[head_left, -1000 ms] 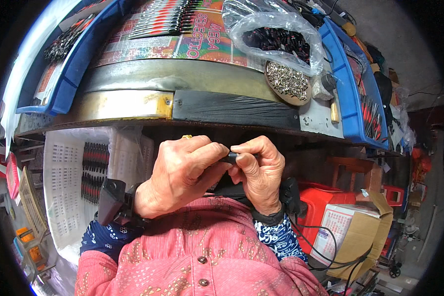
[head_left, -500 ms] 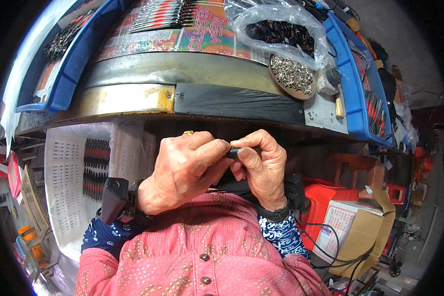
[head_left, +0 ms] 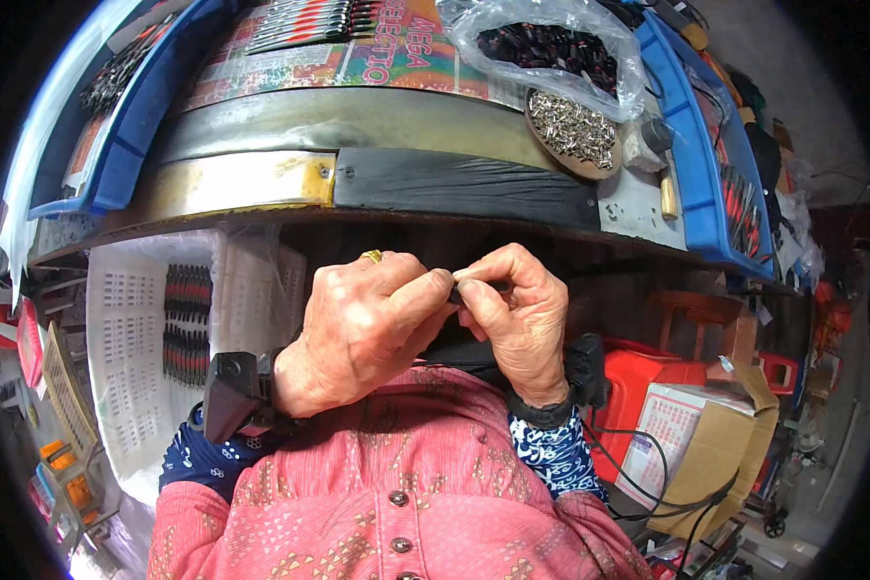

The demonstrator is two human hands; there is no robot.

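My left hand [head_left: 362, 324], with a ring on one finger, meets my right hand [head_left: 524, 314] just below the bench's front edge. Between their fingertips is a small dark piece [head_left: 457, 293], mostly covered by the fingers, so its kind is hidden. Both hands are closed in a pinch on it. Left of my left hand stands a white plastic basket [head_left: 124, 362] holding rows of slim black-and-red pieces [head_left: 186, 356]. Across the bench edge, beyond my right hand, a round dish of small metal parts [head_left: 572, 128] sits beside a clear bag of black pieces [head_left: 551, 56].
The bench [head_left: 464, 184] curves across in front of me. Slim red-and-silver pieces [head_left: 309, 21] lie on a printed sheet at the back. Blue bins [head_left: 126, 145] flank both bench ends. On the right are a red stool [head_left: 648, 372], an open cardboard box [head_left: 720, 454] and black cables.
The dark piece shows less between my fingertips, and my right thumb has shifted slightly left, nearer my left fingers. The bench appears slightly higher in view.
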